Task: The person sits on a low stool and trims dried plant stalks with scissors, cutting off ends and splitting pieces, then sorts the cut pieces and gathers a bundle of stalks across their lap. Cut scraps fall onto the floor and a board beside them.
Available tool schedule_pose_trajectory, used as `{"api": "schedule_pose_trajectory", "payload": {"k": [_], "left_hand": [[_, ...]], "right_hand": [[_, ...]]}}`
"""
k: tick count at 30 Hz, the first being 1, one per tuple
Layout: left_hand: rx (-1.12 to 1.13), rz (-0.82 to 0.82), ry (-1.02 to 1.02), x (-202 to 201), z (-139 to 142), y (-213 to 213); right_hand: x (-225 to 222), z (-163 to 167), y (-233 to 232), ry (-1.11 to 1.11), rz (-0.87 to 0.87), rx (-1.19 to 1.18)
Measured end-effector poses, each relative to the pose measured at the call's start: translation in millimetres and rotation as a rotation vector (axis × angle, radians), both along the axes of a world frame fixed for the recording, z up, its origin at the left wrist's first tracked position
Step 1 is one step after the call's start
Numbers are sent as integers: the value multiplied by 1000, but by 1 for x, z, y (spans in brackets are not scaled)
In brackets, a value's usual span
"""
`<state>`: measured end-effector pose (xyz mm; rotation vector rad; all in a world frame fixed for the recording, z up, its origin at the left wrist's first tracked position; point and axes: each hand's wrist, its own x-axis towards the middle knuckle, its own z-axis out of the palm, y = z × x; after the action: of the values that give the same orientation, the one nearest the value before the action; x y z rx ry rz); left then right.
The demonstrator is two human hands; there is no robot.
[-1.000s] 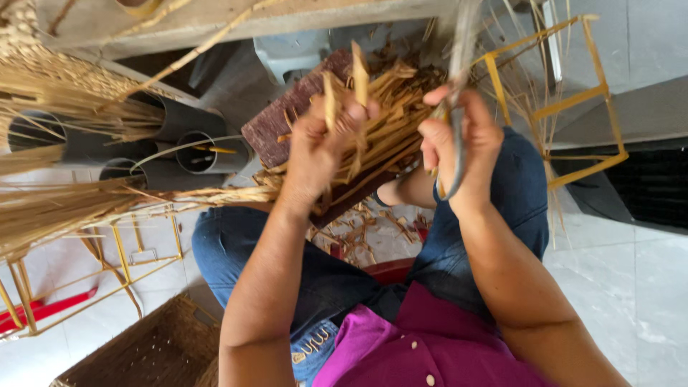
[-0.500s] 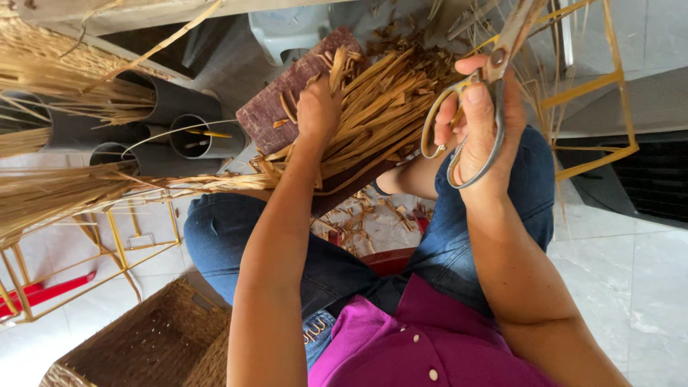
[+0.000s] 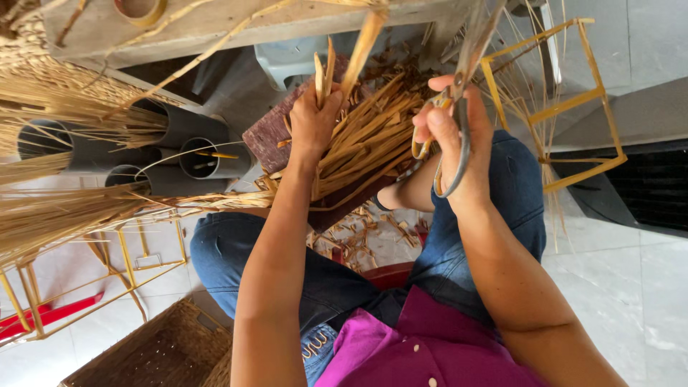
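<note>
My left hand (image 3: pixel 313 120) grips a few flat tan cane strips (image 3: pixel 322 72) that stick upward, above a pile of cut strips (image 3: pixel 373 140) lying on a dark wooden block (image 3: pixel 269 136) over my lap. My right hand (image 3: pixel 459 136) holds large metal scissors (image 3: pixel 459 100) by their loops, blades pointing up toward the top edge. A long strip (image 3: pixel 362 46) rises between the two hands.
Bundles of dry straw (image 3: pixel 64 208) lie at the left over grey pipes (image 3: pixel 193 154). Yellow wire frames stand at the right (image 3: pixel 573 100) and lower left (image 3: pixel 86 287). A woven basket (image 3: pixel 158 351) sits below, a wooden bench (image 3: pixel 236 21) above. Offcuts litter the tiled floor (image 3: pixel 365 236).
My left hand has lifted off the pile with several strips pinched upright. My right hand with the scissors has shifted slightly left and lower.
</note>
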<state>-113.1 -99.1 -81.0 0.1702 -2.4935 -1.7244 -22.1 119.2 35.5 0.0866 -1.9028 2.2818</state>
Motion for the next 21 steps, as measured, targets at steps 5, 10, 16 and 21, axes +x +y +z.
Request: {"api": "schedule_pose_trajectory", "payload": {"k": [5, 10, 16, 21], "left_hand": [[314, -147, -10, 39, 66, -7], [494, -254, -84, 61, 93, -7], [313, -214, 213, 76, 111, 11], [20, -35, 396, 84, 122, 33]], "right_hand": [[-4, -9, -4, -27, 78, 159], [-6, -11, -8, 23, 126, 314], [1, -7, -13, -14, 145, 246], [3, -5, -15, 32, 168, 269]]}}
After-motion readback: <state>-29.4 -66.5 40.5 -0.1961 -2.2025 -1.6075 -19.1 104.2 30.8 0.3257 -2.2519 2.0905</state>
